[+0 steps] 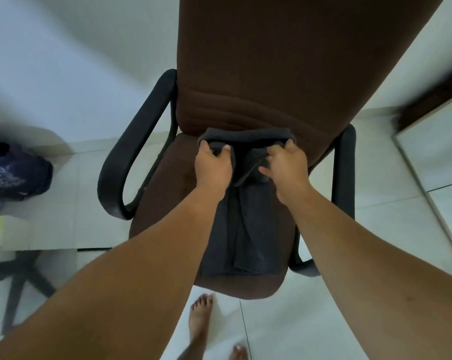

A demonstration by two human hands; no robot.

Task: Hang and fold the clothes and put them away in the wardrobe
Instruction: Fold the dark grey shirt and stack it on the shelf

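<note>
**Both hands grip a dark garment on a brown chair**

At the far left edge, a dark blue bag (14, 170) with a pale print lies blurred, and below it the black legs of a stand (19, 279) spread over the white tiled floor (284, 328).

Moving right, the brown office chair (271, 74) fills the middle of the view, its tall back rising to the top edge and its black armrests (131, 162) curving on either side of the seat.

A dark grey garment (248, 229) lies on the seat, stretching from the join of seat and back down toward the front edge. Its far end is folded over into a thick roll against the chair back.

The left hand (213, 167) holds the left part of that folded end, fingers curled over the cloth and thumb tucked into it. Just beside it, the right hand (287, 170) grips the right part of the same fold, fingers bent into the fabric. The two hands are close but not touching, with a bunched ridge of cloth between them.

Below the seat, two bare feet (200, 315) stand on the tiles. At the far right, a mirrored door (438, 162) with a pale frame runs slantwise.
</note>
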